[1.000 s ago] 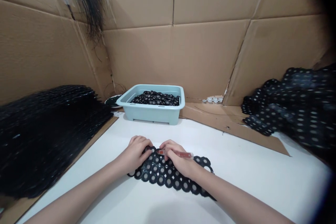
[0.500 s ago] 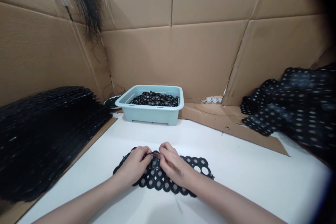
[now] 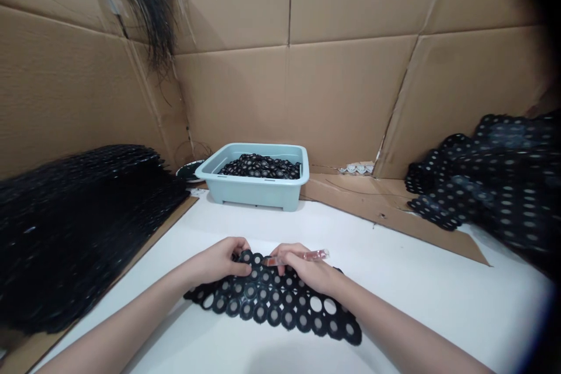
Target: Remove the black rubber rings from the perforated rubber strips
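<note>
A black strip of joined round rings [image 3: 260, 292] lies partly on the white table, its far edge raised. At that far edge my left hand [image 3: 221, 262] pinches the strip between thumb and fingers. My right hand [image 3: 304, 269] grips a slim tool with a clear pinkish handle [image 3: 319, 255], whose handle end sticks out to the right. The tool's reddish-brown front part points left, beside the rings near my left thumb; its tip is too small to make out. Most rings have grey centres, while a few show white ones.
A pale blue basin [image 3: 254, 196] holding a heap of black ring pieces stands at the back of the white table [image 3: 407, 286]. Black fibrous sheets [image 3: 79, 228] are piled at left. More black ringed material [image 3: 495, 181] lies at right. Cardboard walls [image 3: 342, 93] enclose the table.
My hands have moved apart. The ring strip has turned and shifted, showing more of its near rows. The tool's handle now shows beyond my right hand.
</note>
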`<action>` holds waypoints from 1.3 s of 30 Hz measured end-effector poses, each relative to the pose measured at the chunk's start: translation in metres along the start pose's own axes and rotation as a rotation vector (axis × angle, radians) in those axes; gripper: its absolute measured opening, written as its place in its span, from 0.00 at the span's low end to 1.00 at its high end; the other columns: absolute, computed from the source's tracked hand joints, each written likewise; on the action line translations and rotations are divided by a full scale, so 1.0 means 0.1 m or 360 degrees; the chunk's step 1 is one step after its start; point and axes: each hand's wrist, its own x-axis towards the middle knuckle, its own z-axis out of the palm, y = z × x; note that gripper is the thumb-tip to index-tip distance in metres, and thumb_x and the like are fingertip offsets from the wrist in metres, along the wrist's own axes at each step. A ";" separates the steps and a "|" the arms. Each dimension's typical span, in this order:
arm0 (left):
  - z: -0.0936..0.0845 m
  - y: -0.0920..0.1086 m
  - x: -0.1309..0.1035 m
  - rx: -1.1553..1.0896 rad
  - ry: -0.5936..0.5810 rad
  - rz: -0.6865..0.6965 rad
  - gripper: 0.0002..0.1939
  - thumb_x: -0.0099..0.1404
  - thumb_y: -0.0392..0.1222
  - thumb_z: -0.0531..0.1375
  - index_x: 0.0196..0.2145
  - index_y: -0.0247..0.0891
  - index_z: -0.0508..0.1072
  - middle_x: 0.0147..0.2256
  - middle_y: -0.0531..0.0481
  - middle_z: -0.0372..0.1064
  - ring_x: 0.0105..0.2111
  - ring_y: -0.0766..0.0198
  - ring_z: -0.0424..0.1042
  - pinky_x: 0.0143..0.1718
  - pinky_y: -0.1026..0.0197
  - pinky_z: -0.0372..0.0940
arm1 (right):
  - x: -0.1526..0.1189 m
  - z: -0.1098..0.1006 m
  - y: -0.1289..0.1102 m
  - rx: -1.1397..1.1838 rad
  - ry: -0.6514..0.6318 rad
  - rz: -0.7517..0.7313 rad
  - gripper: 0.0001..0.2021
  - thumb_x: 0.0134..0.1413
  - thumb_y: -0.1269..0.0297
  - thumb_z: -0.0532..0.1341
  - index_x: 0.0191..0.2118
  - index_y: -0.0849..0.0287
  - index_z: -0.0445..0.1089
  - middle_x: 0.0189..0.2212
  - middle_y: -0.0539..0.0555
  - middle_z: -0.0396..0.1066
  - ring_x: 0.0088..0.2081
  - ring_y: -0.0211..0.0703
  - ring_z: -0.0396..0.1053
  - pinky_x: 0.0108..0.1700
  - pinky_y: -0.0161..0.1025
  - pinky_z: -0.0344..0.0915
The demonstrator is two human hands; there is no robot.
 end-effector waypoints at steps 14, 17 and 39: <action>-0.08 -0.03 -0.04 -0.0171 -0.0178 -0.0169 0.10 0.47 0.40 0.56 0.29 0.38 0.63 0.26 0.55 0.62 0.29 0.63 0.63 0.31 0.65 0.57 | -0.01 0.05 -0.02 -0.0180 0.0037 0.0031 0.15 0.51 0.70 0.44 0.18 0.61 0.59 0.34 0.51 0.67 0.38 0.39 0.64 0.44 0.37 0.57; -0.08 -0.01 -0.06 -0.0141 -0.0136 -0.0183 0.11 0.48 0.39 0.55 0.32 0.39 0.64 0.29 0.55 0.63 0.33 0.62 0.63 0.35 0.64 0.58 | -0.05 0.12 -0.08 -0.0370 0.0116 0.0085 0.14 0.53 0.68 0.45 0.21 0.59 0.60 0.32 0.51 0.65 0.37 0.41 0.62 0.42 0.40 0.56; 0.12 -0.01 0.03 0.0457 0.0511 0.0317 0.07 0.58 0.43 0.50 0.31 0.40 0.65 0.32 0.51 0.65 0.37 0.58 0.60 0.40 0.59 0.54 | -0.12 0.22 -0.22 -0.1012 0.0337 -0.0349 0.07 0.55 0.74 0.46 0.28 0.59 0.56 0.33 0.53 0.57 0.37 0.41 0.56 0.39 0.41 0.56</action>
